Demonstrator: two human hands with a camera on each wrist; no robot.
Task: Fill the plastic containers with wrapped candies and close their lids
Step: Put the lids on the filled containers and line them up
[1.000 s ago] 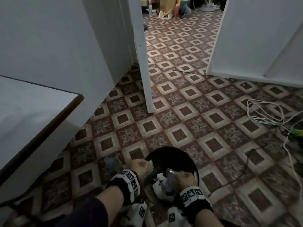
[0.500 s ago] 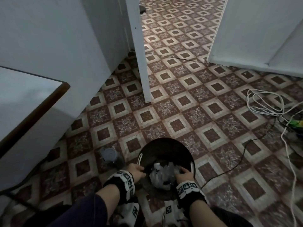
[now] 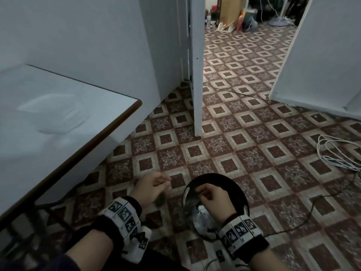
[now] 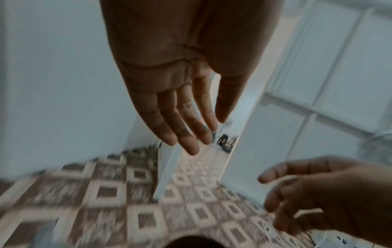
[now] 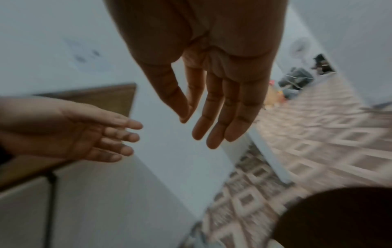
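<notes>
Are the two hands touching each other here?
Apart. The right wrist view shows the left hand and the right hand both open, with wall showing between their fingertips.

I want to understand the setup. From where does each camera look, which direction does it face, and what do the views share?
Head: from above, facing forward and down at the tiled floor, the black bowl and both wrists with the left hand and right hand.
Left wrist: along the open left hand toward the white door.
Right wrist: along the open right hand toward the table.
Shared: each wrist view also shows the other hand; all show the floor and bowl.
</notes>
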